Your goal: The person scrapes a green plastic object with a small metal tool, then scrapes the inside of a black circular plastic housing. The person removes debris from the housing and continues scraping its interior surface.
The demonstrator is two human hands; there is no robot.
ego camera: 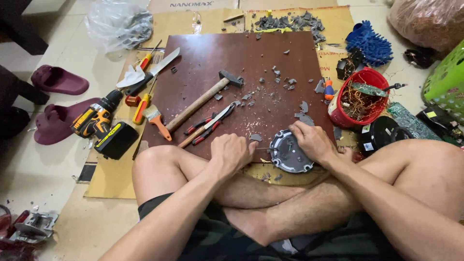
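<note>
A round grey plastic disc-shaped casing lies at the near edge of the dark brown wooden board, beside the person's crossed legs. The right hand grips the casing's upper right rim. The left hand is clenched just left of the casing; whether it holds anything cannot be told. A wooden-handled hammer and red-handled pliers lie on the board beyond the left hand.
</note>
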